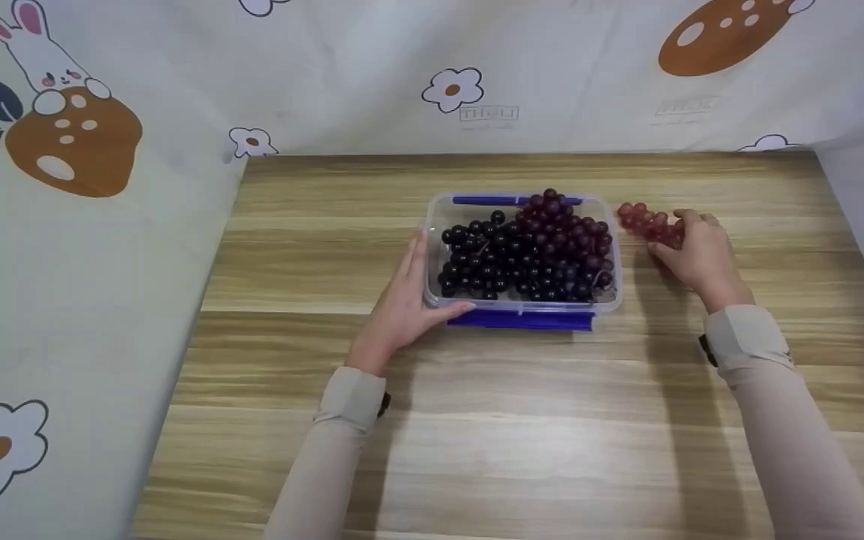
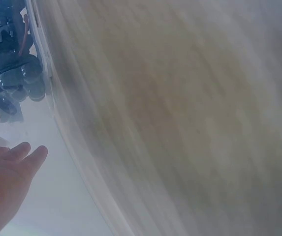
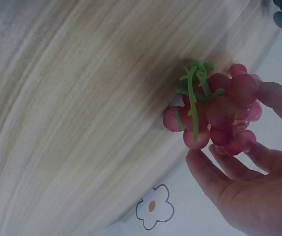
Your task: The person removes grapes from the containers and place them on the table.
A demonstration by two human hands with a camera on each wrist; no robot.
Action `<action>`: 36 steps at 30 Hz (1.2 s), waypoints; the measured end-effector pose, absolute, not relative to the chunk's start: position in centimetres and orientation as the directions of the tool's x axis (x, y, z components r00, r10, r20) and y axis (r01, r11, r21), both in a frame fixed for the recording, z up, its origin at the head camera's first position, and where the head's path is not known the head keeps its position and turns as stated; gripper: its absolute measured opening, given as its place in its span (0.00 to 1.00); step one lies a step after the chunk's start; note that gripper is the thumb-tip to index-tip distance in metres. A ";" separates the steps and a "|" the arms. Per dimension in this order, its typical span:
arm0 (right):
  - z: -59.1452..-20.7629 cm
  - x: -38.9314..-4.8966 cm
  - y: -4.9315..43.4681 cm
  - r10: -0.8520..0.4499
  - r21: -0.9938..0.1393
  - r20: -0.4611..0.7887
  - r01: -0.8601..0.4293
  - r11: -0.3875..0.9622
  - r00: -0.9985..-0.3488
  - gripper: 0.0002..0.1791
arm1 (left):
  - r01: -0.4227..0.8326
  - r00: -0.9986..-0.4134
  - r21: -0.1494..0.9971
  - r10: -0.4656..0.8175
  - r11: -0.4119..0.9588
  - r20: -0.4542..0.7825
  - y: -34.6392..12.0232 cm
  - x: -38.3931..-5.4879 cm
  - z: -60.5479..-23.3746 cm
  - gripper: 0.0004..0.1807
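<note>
A clear plastic container (image 1: 432, 214) with blue clips holds bunches of black grapes (image 1: 477, 259) and dark red grapes (image 1: 552, 225). My left hand (image 1: 402, 304) rests against the container's left side, fingers straight, thumb lying along the front rim. In the left wrist view, part of that hand (image 2: 8, 182) shows below some of the dark grapes (image 2: 17, 73). To the right of the container, my right hand (image 1: 706, 251) grips a bunch of light red grapes (image 1: 642, 220). Seen from the right wrist, thumb and fingers surround this bunch (image 3: 222, 110), and its green stem (image 3: 195, 98) faces the camera.
The wood-grain table (image 1: 312, 247) lies under everything. A pale cloth with printed flowers (image 1: 452, 90) and a rabbit on a strawberry (image 1: 76, 142) covers the walls behind and to the left. A blue side clip (image 1: 522, 321) hangs folded out at the container's front.
</note>
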State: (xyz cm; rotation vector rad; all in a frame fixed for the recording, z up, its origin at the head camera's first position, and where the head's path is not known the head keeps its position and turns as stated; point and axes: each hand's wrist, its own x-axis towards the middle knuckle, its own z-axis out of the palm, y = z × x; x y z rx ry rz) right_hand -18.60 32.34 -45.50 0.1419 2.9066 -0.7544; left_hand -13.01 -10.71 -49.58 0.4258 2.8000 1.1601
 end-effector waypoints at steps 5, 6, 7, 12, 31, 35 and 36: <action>-44.9 -17.8 32.1 0.064 -0.479 -0.112 0.111 0.871 -0.992 0.43 | 0.223 -0.957 0.704 0.289 0.674 0.027 -10.7 -13.0 -49.5 0.73; -44.8 -17.6 32.1 0.063 -0.481 -0.100 0.104 0.871 -0.993 0.44 | 0.221 -0.957 0.705 0.288 0.674 0.024 -10.7 -13.0 -49.5 0.73; -44.6 -17.5 32.0 0.061 -0.484 -0.090 0.097 0.870 -0.994 0.44 | 0.218 -0.958 0.706 0.287 0.673 0.022 -10.7 -13.0 -49.4 0.74; -43.7 -16.8 31.5 0.051 -0.499 -0.041 0.065 0.864 -0.998 0.44 | 0.224 -0.957 0.706 0.288 0.672 0.030 -10.7 -13.1 -49.5 0.74; -40.1 -14.4 27.1 -0.039 -0.574 0.126 -0.105 0.812 -0.991 0.44 | 0.228 -0.957 0.707 0.287 0.670 0.037 -10.8 -13.1 -49.7 0.74; -39.8 -14.0 26.2 -0.077 -0.575 0.144 -0.146 0.805 -0.987 0.43 | 0.215 -0.958 0.714 0.286 0.666 0.022 -10.8 -13.0 -49.6 0.74; -39.8 -14.0 25.9 -0.089 -0.574 0.152 -0.162 0.803 -0.984 0.42 | 0.213 -0.958 0.716 0.286 0.665 0.019 -10.8 -13.0 -49.6 0.73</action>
